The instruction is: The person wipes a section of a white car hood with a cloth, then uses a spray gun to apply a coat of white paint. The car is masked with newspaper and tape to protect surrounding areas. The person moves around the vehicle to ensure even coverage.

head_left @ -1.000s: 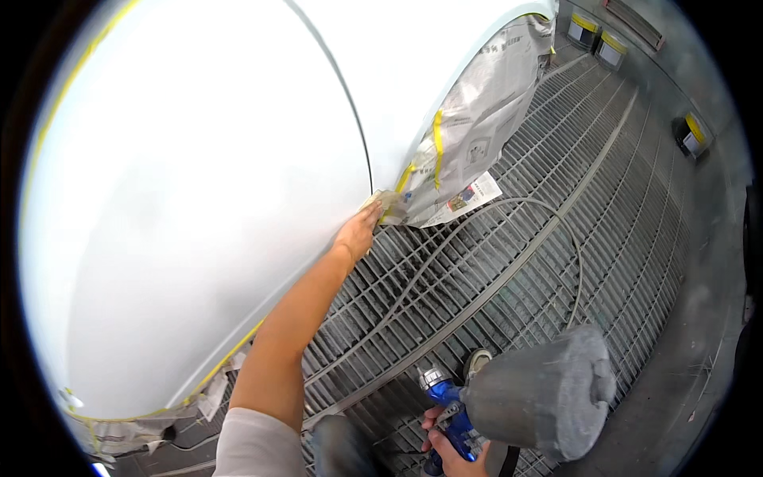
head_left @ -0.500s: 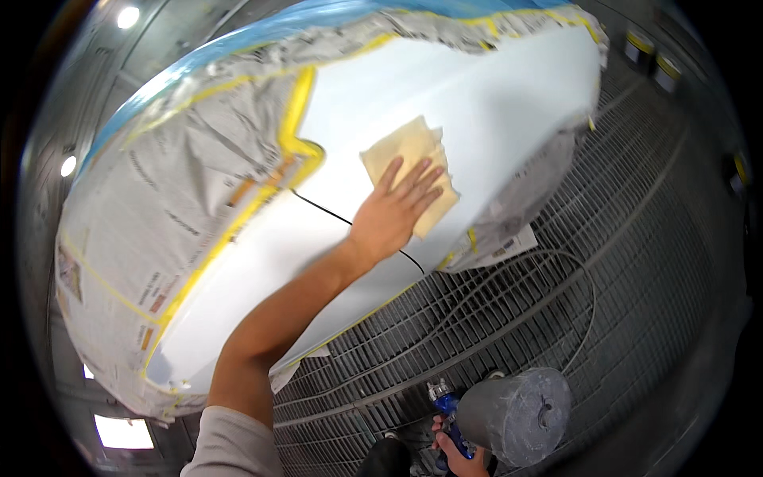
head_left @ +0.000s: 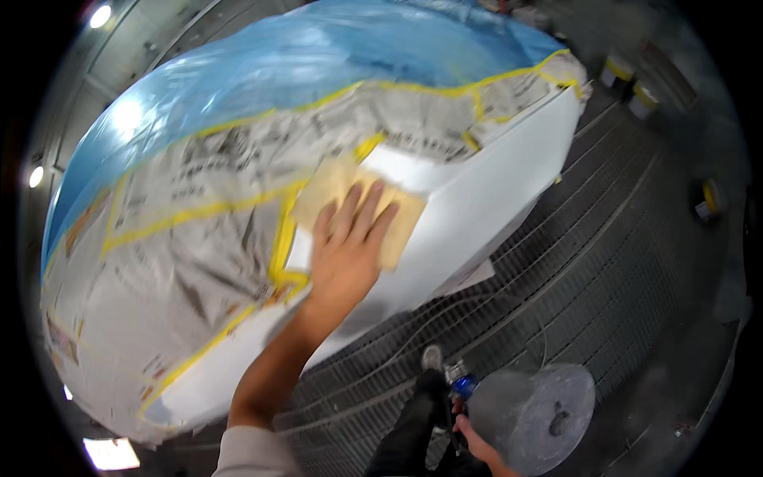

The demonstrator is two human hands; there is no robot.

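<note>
The left hand [head_left: 346,266] lies flat on a pale yellow cloth [head_left: 407,219], its 4 fingers stretched out and slightly apart, pressing the cloth against the upper part of a white panel [head_left: 477,195]. The cloth's left edge meets the yellow tape [head_left: 284,242] that borders printed grey masking paper [head_left: 191,270]; above that paper, blue plastic film [head_left: 262,71] covers the top of the bulky, rounded body. Low in the view, the right hand [head_left: 470,439] holds a blue spray gun [head_left: 463,386] well apart from the panel, its fingers seemingly curled round the handle, though dimness and blur hide the exact grip. The gun's large grey cup [head_left: 517,417] tilts toward the right, just beside that hand. Below the panel, a thin hose [head_left: 445,306] curves over the dark floor grating [head_left: 572,238], and 3 cans [head_left: 706,199] stand off at the far right.
</note>
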